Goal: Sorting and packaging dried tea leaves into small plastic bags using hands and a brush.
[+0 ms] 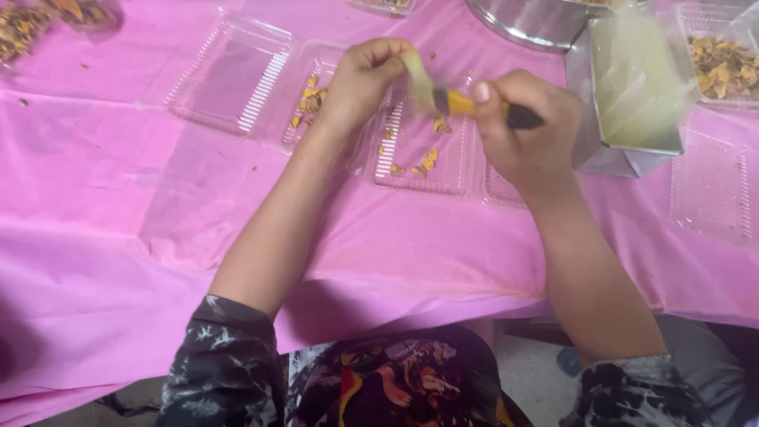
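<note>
My left hand point(362, 79) is closed around a pale yellow-green strip point(417, 75), blurred, above a clear plastic tray point(455, 170). My right hand point(522, 130) grips a small knife point(466, 105) with a yellow and black handle; its blade meets the strip between the two hands. Small orange-yellow pieces point(427, 160) lie in the tray below the hands and in the tray half to the left point(310, 99).
A pink cloth point(103, 198) covers the table. An open clear tray point(229, 75) lies at left. A metal box holding pale green strips point(636, 83) stands at right, a metal bowl point(526, 24) behind, and trays of dried orange pieces point(723, 67) at the corners.
</note>
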